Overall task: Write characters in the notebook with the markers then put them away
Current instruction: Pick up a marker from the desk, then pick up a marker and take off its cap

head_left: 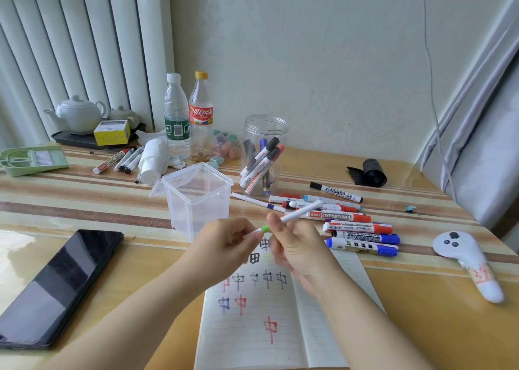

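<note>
Clear round plastic jar (265, 134) holds several markers; square clear tub (198, 198) looks empty. My left hand (224, 243) and right hand (297, 246) both pinch slim white green-banded marker (292, 215).

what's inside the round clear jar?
The round clear jar holds several whiteboard markers leaning on its wall, caps black, red and blue. Exact count unclear: they overlap and hide each other.

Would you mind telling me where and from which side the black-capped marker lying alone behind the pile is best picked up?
Take the black-capped marker by the middle of its white barrel, coming from above with thumb and finger across its width. It lies flat on the table, apart from the marker pile in front and the clear jar to its left, so both long sides look free.
</note>
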A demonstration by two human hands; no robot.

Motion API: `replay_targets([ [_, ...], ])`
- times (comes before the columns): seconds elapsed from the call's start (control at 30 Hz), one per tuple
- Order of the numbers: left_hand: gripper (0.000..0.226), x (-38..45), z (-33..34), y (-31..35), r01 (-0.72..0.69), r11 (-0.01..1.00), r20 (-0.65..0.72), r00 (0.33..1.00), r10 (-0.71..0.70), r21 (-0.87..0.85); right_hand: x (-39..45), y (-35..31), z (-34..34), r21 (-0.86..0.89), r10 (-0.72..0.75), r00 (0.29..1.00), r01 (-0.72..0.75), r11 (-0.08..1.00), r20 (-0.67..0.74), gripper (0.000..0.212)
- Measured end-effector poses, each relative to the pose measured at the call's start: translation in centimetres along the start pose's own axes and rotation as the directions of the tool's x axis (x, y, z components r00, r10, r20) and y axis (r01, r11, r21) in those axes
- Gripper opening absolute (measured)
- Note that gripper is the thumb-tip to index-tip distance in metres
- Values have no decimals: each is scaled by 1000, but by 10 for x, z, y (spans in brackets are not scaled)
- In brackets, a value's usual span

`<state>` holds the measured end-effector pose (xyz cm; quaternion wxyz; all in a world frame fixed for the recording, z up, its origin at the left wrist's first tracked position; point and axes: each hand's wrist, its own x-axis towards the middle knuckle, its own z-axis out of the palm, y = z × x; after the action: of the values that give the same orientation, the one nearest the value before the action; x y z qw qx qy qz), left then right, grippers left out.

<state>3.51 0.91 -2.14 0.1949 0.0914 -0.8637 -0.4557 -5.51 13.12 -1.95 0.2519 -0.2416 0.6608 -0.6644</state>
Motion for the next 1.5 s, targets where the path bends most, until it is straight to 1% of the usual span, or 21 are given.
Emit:
replay_targets([
  [0.03, 25, 3, -2, -1, 29, 999, -22, 999, -28, 38, -2, 1, -4, -146, -1, 999, -5, 989, -38, 46],
  [0.07, 26, 5, -4, -2, 55, 996, -42, 998, -53, 70, -4, 3, -10, -303, -74, 993, 43, 952, -93, 46],
  [0.13, 25, 9, -6, -3, 89, 988, -64, 995, -81, 125, -9, 6, -18, -540, -356, 927, 244, 806, -113, 30],
  [0.2, 25, 12, -4, -3, 84, 983, -71, 995, -73, 163, -10, 7, -19, -697, -540, 839, 425, 577, 65, 9],
  [0.27, 27, 15, 2, 1, 50, 981, -73, 997, -36, 190, -2, 11, -17, -758, -582, 781, 517, 397, 227, 19],
  [0.3, 28, 17, 4, 4, 29, 979, -79, 997, -13, 201, 3, 13, -16, -757, -586, 769, 537, 372, 257, 20],
  [0.4, 22, 26, 3, 12, -47, 985, -109, 992, 66, 168, 19, 6, -18, -761, -629, 748, 529, 375, 210, 11],
  [0.47, 10, 37, -5, 16, -135, 974, -117, 981, 158, 182, 31, -10, -23, -759, -679, 726, 501, 416, 108, 9],
  [0.5, 9, 43, -10, 17, -177, 961, -129, 970, 207, 212, 39, -23, -26, -753, -719, 694, 494, 434, 41, 10],
  [0.63, 21, 77, -33, 32, -270, 885, -189, 914, 360, 379, 72, -92, -32, -727, -859, 487, 531, 436, -160, 14],
  [0.7, 22, 92, -42, 40, -277, 855, -216, 891, 400, 438, 90, -120, -33, -683, -861, 461, 559, 470, -215, 15],
  [0.77, 21, 100, -46, 43, -283, 840, -234, 875, 424, 463, 110, -131, -33, -686, -835, 500, 527, 502, -228, 12],
  [0.87, 19, 99, -44, 41, -281, 839, -250, 868, 429, 466, 137, -124, -31, -680, -717, 655, 414, 605, -239, 13],
  [0.93, 19, 93, -40, 35, -289, 838, -252, 863, 437, 463, 148, -111, -30, -704, -629, 742, 318, 634, -232, 19],
  [1.1, 16, 78, -27, 25, -305, 839, -177, 891, 419, 451, 159, -82, -27, -861, -469, 880, 183, 474, -71, 33],
  [1.2, 18, 70, -17, 22, -318, 847, -125, 907, 403, 425, 152, -77, -28, -891, -448, 892, 164, 424, -49, 42],
  [1.27, 15, 64, -11, 18, -309, 851, -88, 921, 378, 425, 137, -76, -31, -878, -528, 847, 211, 429, -55, 44],
  [1.33, 14, 58, -5, 10, -318, 831, -39, 926, 375, 456, 117, -69, -34, -855, -611, 790, 274, 440, -61, 36],
  [1.37, 14, 55, -2, 6, -350, 799, 15, 919, 393, 490, 107, -63, -35, -847, -611, 790, 291, 445, -49, 30],
  [1.43, 14, 47, 4, -3, -392, 747, 130, 913, 386, 537, 85, -44, -37, -841, -512, 859, 282, 462, 7, 17],
  [1.5, 13, 40, 6, -13, -380, 712, 145, 918, 369, 590, 61, -19, -35, -842, -366, 930, 221, 492, 30, 12],
])
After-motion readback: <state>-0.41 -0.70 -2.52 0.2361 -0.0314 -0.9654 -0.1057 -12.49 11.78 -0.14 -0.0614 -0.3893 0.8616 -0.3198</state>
